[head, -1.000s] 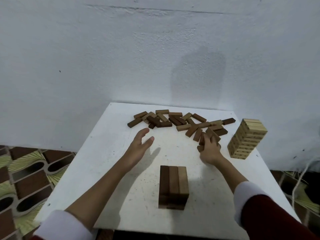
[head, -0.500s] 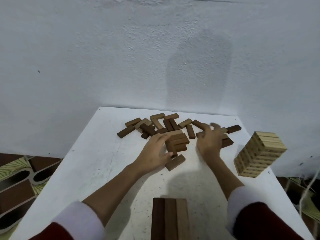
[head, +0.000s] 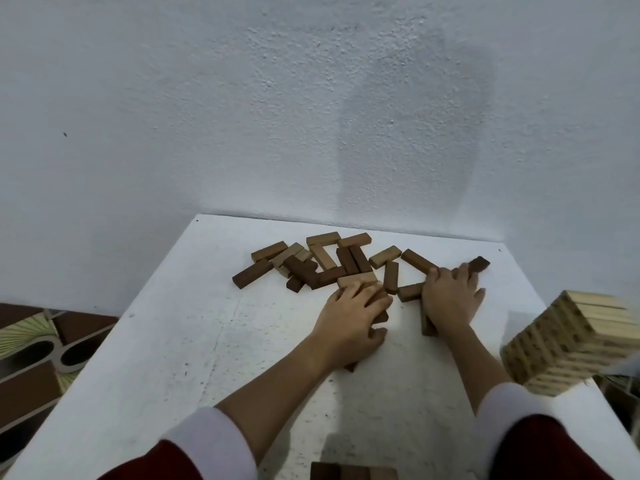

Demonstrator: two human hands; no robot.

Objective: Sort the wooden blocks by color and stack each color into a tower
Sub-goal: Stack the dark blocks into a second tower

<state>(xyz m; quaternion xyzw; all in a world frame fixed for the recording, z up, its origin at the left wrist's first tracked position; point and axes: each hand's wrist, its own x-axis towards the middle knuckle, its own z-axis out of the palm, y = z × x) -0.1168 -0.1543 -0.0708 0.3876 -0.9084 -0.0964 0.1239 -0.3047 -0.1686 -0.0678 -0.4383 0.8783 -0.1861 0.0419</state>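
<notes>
Pressing down on the near edge of the loose brown blocks [head: 332, 265], the left hand [head: 349, 320] lies with fingers curled over several blocks, the right hand [head: 450, 299] flat with fingers spread across others. Pile sits mid-back on the white worktop [head: 166, 358]. Light tower [head: 568, 344] stands at right edge; dark stack [head: 353, 472] at near edge.

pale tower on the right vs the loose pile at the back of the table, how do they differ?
Colour: the pale tower is all light wood; the loose pile mixes dark and mid-brown blocks.
Order: the pale tower is stacked in neat layers; the loose pile lies flat and scattered at odd angles.
Contact: no hand touches the pale tower; the left hand and right hand both rest on blocks at the pile's near edge.
Both sit on the white table.
</notes>
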